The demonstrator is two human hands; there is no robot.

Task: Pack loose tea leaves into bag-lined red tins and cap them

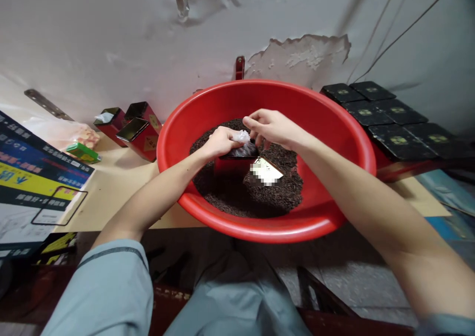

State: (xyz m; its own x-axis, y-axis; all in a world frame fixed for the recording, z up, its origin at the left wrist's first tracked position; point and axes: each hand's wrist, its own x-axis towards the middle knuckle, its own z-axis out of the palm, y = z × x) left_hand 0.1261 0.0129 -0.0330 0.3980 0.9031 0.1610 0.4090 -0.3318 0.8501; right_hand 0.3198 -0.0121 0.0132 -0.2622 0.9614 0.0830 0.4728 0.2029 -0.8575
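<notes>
A big red basin (334, 128) holds a heap of dark loose tea leaves (230, 192). A red tin (232, 167) stands in the leaves with a clear plastic liner bag (242, 137) sticking out of its mouth. My left hand (219, 142) is closed on the tin's top and the bag's edge. My right hand (270, 127) pinches the bag from the other side. A small card or lid (267, 170) with a blurred face lies on the leaves beside the tin.
Two red tins (143, 123) and a third (111, 120) stand left of the basin by the wall. Several black lids (397, 123) lie on the right. Printed cartons (33, 172) and a green packet (83, 152) sit at the left. The wall is close behind.
</notes>
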